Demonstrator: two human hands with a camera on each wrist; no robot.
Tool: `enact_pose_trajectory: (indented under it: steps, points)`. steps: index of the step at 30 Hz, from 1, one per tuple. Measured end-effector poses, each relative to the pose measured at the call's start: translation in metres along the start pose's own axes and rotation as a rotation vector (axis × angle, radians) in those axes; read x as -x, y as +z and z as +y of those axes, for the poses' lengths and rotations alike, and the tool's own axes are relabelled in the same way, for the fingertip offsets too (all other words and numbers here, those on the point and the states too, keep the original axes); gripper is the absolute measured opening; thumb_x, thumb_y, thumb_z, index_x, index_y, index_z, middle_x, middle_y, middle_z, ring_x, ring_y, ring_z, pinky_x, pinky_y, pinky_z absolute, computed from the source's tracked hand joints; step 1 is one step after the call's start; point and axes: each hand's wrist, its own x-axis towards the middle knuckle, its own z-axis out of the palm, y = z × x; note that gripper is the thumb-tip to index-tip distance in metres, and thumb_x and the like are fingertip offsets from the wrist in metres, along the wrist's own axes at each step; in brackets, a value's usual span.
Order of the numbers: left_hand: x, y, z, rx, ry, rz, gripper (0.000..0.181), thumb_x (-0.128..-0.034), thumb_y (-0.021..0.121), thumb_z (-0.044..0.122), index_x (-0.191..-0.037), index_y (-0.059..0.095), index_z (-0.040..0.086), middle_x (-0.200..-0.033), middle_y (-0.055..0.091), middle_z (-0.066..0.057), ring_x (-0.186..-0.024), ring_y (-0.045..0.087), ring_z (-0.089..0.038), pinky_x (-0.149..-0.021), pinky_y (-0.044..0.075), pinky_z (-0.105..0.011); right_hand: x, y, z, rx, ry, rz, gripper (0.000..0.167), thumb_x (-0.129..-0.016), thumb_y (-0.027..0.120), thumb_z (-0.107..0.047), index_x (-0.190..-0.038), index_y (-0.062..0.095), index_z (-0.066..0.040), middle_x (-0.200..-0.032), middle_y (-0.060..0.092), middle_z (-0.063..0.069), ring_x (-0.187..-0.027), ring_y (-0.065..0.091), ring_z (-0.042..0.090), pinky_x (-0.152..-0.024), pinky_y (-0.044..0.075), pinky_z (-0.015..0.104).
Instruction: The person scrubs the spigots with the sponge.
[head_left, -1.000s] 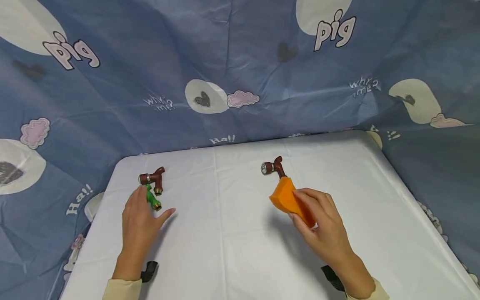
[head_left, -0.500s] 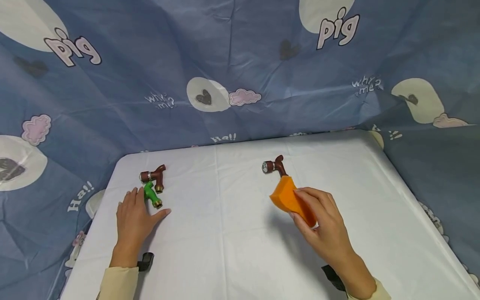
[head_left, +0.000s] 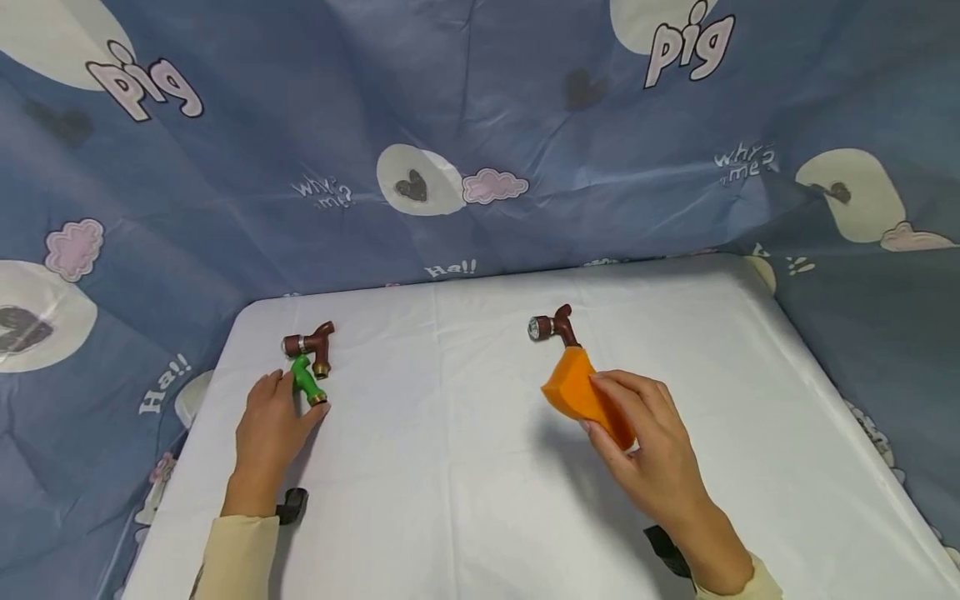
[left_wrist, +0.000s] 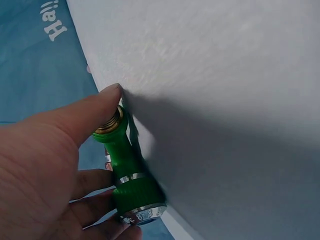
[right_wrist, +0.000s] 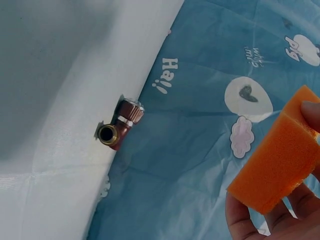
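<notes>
My left hand (head_left: 268, 425) is at a small green faucet (head_left: 305, 379) on the left of the table. In the left wrist view, the thumb touches the brass threaded end of the green faucet (left_wrist: 125, 157) and the other fingers curl behind its knob. Just beyond it lies a brown faucet (head_left: 319, 343) with a brass end. On the right, my right hand (head_left: 660, 454) pinches an orange sponge (head_left: 579, 387) between thumb and fingers, above the table. A second brown faucet (head_left: 562, 323) lies behind the sponge, which hides its lower end.
A white cloth covers the table (head_left: 450, 500). Blue printed fabric (head_left: 525, 125) hangs behind it and along the sides. Black straps or mounts (head_left: 292, 506) sit at both wrists.
My left hand has drawn closer around the green faucet, its thumb coming in to the brass end. The right hand holds the sponge in nearly the same place. The head view tilts slightly down.
</notes>
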Motion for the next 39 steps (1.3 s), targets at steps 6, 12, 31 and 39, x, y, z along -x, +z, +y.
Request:
enact_pose_trajectory:
  steps: [6,12,31,39]
  points:
    - [-0.006,-0.001,0.000,0.006,-0.012,-0.026,0.084,-0.0883,0.086,0.024,-0.146,0.042,-0.019,-0.153,0.033,-0.042,-0.145,0.029,-0.056,-0.111,0.034,-0.071,-0.001,-0.001,-0.001,0.005,0.003,0.005,0.053,-0.105,0.062,-0.046,-0.133,0.067,-0.001,-0.129,0.063,0.016,-0.115,0.056,0.035,-0.105,0.039,0.013]
    - [-0.002,-0.005,0.001,0.028,-0.062,-0.019,0.086,-0.0824,0.091,0.024,-0.141,0.045,-0.020,-0.140,0.047,-0.039,-0.132,0.042,-0.054,-0.101,0.045,-0.069,0.001,-0.001,-0.001,0.014,0.017,-0.013,0.055,-0.105,0.061,-0.047,-0.133,0.067,-0.001,-0.130,0.063,0.016,-0.115,0.055,0.035,-0.106,0.039,0.012]
    - [0.017,-0.042,0.029,0.348,-0.157,0.057,0.093,-0.0899,0.083,0.042,-0.157,0.039,-0.005,-0.159,0.038,-0.028,-0.142,0.040,-0.050,-0.110,0.040,-0.067,0.003,0.005,-0.001,-0.004,0.003,0.010,0.053,-0.104,0.063,-0.047,-0.133,0.068,-0.002,-0.130,0.064,0.014,-0.115,0.056,0.033,-0.105,0.040,0.013]
    - [0.020,-0.069,0.051,0.841,-0.205,-0.130,0.080,-0.1013,0.069,0.045,-0.164,0.034,0.009,-0.163,0.037,-0.017,-0.149,0.038,-0.029,-0.115,0.042,-0.037,0.003,0.009,-0.003,-0.031,0.000,-0.003,0.053,-0.105,0.062,-0.047,-0.134,0.067,-0.003,-0.131,0.063,0.014,-0.117,0.055,0.032,-0.105,0.040,0.013]
